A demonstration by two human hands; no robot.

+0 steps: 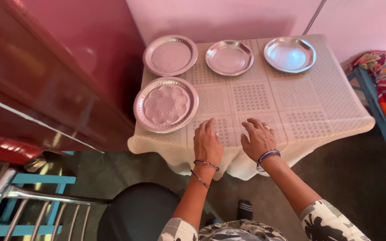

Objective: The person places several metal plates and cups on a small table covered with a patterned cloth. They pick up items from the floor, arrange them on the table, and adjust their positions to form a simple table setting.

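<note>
Both of my hands rest flat on the cream patterned tablecloth at the table's near edge. My left hand lies palm down with fingers together, just right of a silver plate with a flower pattern. My right hand, with a ring and dark bangles at the wrist, lies beside it with fingers spread. Neither hand holds anything. Three more steel plates stand along the far edge: a flat one at the left, a shallow one in the middle, a deeper one at the right.
A dark red cabinet stands close against the table's left side. A pink wall runs behind. A bed with a blue frame and bright cloth is at the right. A blue metal chair is at the lower left.
</note>
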